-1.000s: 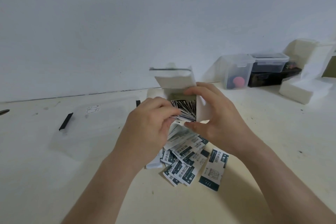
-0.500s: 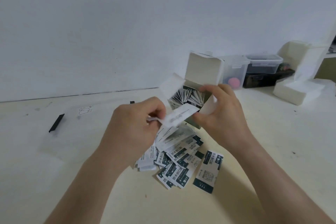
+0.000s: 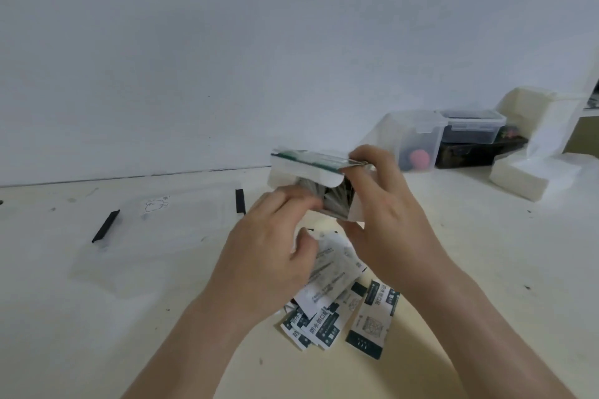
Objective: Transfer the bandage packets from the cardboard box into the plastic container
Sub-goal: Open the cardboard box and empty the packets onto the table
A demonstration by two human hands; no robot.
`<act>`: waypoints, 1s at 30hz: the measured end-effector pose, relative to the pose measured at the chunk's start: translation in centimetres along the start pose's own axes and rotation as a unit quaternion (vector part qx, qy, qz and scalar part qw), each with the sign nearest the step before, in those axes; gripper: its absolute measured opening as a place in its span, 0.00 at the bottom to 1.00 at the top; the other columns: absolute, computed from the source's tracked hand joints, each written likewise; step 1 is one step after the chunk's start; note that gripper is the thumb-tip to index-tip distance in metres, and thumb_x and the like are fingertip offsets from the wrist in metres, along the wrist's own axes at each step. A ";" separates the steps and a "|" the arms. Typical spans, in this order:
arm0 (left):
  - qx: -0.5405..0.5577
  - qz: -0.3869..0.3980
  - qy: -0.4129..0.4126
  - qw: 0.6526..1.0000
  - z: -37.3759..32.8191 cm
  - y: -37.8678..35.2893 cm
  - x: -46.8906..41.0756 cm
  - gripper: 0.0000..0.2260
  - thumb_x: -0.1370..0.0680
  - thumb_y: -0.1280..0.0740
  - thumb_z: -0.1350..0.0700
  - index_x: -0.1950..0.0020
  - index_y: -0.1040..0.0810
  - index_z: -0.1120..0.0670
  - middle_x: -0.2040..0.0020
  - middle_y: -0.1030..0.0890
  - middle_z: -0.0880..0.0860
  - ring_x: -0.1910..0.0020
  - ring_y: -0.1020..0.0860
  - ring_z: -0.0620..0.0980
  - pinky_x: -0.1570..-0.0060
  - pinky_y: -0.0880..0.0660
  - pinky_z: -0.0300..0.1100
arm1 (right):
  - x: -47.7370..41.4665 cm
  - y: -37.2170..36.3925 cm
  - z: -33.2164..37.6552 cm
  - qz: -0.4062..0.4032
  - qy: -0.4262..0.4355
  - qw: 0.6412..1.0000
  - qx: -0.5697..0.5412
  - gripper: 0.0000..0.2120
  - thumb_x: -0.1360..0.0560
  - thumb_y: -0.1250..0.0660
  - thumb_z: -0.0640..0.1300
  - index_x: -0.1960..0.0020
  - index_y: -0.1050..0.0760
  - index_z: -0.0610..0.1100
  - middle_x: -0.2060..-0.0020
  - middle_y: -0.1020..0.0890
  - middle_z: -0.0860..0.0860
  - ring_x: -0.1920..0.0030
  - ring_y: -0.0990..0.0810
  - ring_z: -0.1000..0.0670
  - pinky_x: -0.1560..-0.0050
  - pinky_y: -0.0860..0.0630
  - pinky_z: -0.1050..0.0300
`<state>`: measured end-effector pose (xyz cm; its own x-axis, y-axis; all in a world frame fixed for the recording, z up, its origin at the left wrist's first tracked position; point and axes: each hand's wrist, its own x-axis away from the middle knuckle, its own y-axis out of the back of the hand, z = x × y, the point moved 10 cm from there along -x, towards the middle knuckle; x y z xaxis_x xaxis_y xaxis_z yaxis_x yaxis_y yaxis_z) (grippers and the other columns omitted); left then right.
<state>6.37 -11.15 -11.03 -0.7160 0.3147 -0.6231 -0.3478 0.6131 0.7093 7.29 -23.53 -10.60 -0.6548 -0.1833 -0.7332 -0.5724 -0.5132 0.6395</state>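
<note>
Holding the cardboard box (image 3: 311, 165) above the table (image 3: 486, 269), the right hand (image 3: 385, 220) clamps it from the right side. Its fingers curl over the top edge and its thumb presses the white side flap below. The box is tipped on its side with its open mouth facing the person, and a white lid flap hangs over the upper part of the mouth. Dark edges of bandage packets (image 3: 337, 204) show inside, packed close together. The left hand (image 3: 269, 253) is at the mouth from the lower left. Its fingers (image 3: 291, 201) are bent and close together, with the tips at the packet edges. Blur hides whether they pinch a packet, and the thumb sits apart below them.

Under both hands a loose pile of packets (image 3: 324, 324) lies overlapping on the table, with a single packet (image 3: 369, 321) just to its right. The plastic container (image 3: 162, 236), clear and faint, sits on the table left of the hands, near the pile but apart from it. A black clip (image 3: 105, 226) marks its left edge and a second clip (image 3: 240, 201) its far right edge. Table surface shows between the right forearm and the white foam blocks (image 3: 531, 178), and in front of the container toward the near edge. The wall (image 3: 227, 58) meets the table's back edge behind the box. Clear tubs (image 3: 418, 139) stand with the foam blocks, well apart at the far right.
</note>
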 end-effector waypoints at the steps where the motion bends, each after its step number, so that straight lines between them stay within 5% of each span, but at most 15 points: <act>1: 0.003 -0.010 0.005 1.000 0.0 0.0 0.0 0.15 0.24 0.36 0.57 0.38 0.25 0.49 0.44 0.25 0.43 0.49 0.27 0.40 0.49 0.28 0.34 | 0.0 -0.4 0.6 0.007 0.008 1.000 -0.015 0.33 0.37 0.25 0.30 0.35 0.30 0.42 0.35 0.32 0.46 0.42 0.24 0.45 0.53 0.24 0.59; 8: -0.048 -0.091 0.049 0.993 1.4 1.9 -0.1 0.12 0.26 0.29 0.61 0.44 0.19 0.53 0.58 0.18 0.48 0.65 0.27 0.40 0.61 0.29 0.34 | 0.1 -0.8 1.2 0.018 0.018 0.995 -0.097 0.38 0.39 0.23 0.31 0.32 0.30 0.47 0.36 0.32 0.52 0.40 0.25 0.51 0.42 0.26 0.61; 11: 0.013 -0.100 0.115 0.988 2.2 1.9 0.2 0.01 0.26 0.30 0.58 0.56 0.20 0.54 0.64 0.19 0.49 0.68 0.24 0.47 0.65 0.28 0.38 | 0.1 -1.1 2.3 0.034 0.034 0.994 -0.102 0.39 0.39 0.24 0.30 0.32 0.31 0.49 0.36 0.33 0.54 0.41 0.25 0.53 0.45 0.28 0.64; 14: 0.105 -0.129 0.211 0.963 4.0 2.1 0.7 0.17 0.26 0.30 0.54 0.71 0.33 0.51 0.75 0.28 0.46 0.75 0.30 0.42 0.71 0.34 0.32 | 0.3 -1.5 3.2 0.048 0.045 0.993 -0.095 0.38 0.38 0.24 0.32 0.31 0.31 0.48 0.34 0.34 0.54 0.41 0.25 0.52 0.46 0.27 0.63; 18: 0.089 -0.136 0.222 0.962 3.8 2.8 0.7 0.25 0.26 0.29 0.51 0.77 0.40 0.50 0.81 0.32 0.46 0.79 0.34 0.45 0.75 0.41 0.32 | 0.4 -1.5 3.6 0.050 0.051 0.993 -0.095 0.38 0.38 0.24 0.32 0.32 0.31 0.49 0.34 0.35 0.55 0.40 0.26 0.53 0.47 0.30 0.65; 22: 0.087 -0.160 0.235 0.955 4.7 2.8 1.0 0.23 0.28 0.28 0.56 0.77 0.38 0.51 0.81 0.30 0.45 0.79 0.34 0.47 0.73 0.36 0.38 | 0.4 -1.4 4.0 0.046 0.061 0.993 -0.086 0.37 0.38 0.23 0.32 0.32 0.30 0.48 0.34 0.35 0.54 0.40 0.26 0.52 0.46 0.30 0.65; 26: 0.174 -0.194 0.235 0.936 4.9 3.6 1.2 0.10 0.29 0.28 0.62 0.62 0.24 0.47 0.72 0.23 0.42 0.75 0.28 0.40 0.72 0.33 0.28 | 0.3 -1.2 2.4 0.024 0.012 0.995 -0.092 0.37 0.37 0.21 0.39 0.31 0.30 0.46 0.35 0.32 0.52 0.39 0.26 0.51 0.41 0.27 0.60; 28: 0.218 -0.196 0.215 0.932 4.6 4.2 0.8 0.13 0.29 0.29 0.64 0.55 0.20 0.45 0.67 0.22 0.44 0.73 0.28 0.40 0.69 0.31 0.28 | 0.2 -0.9 0.5 0.010 -0.034 0.996 -0.086 0.36 0.36 0.21 0.40 0.30 0.30 0.46 0.36 0.31 0.51 0.39 0.27 0.51 0.39 0.30 0.62; 30: 0.208 -0.184 0.196 0.941 4.6 4.6 0.4 0.17 0.29 0.29 0.65 0.58 0.19 0.41 0.69 0.23 0.47 0.70 0.28 0.44 0.68 0.31 0.28 | 0.3 -0.6 -1.2 0.007 -0.074 0.995 -0.072 0.35 0.35 0.22 0.39 0.30 0.30 0.47 0.36 0.31 0.52 0.40 0.27 0.52 0.40 0.34 0.66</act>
<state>7.27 -4.86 -9.61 -0.7894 -0.2152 -0.5749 -0.4075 0.8841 0.2287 8.04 -24.24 -11.44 -0.7337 -0.0721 -0.6756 -0.4930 -0.6277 0.6024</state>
